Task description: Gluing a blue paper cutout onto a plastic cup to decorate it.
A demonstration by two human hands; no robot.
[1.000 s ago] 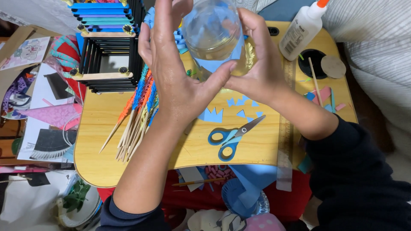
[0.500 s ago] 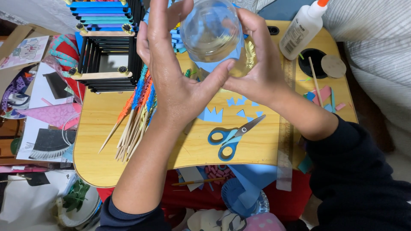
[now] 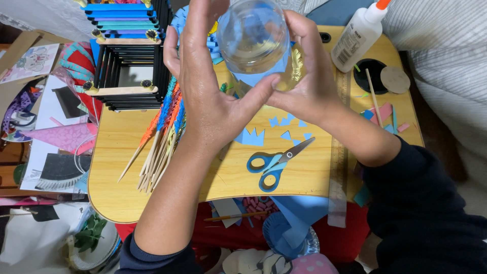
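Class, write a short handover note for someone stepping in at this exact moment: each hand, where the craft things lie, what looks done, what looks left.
Left hand: cupped round the left side of the clear jar, thumb under it.
Right hand: grips the jar's right side. Both hold it above the tray table.
Blue paper sits against the jar; whether it is stuck, I cannot tell.
On the table: scissors, blue paper scraps, a bundle of paper-wrapped sticks, glue bottle upright at the far edge, a ruler by the right edge.
Done: blue paper cut.
Left: sticks, glue and scissors lie unheld.
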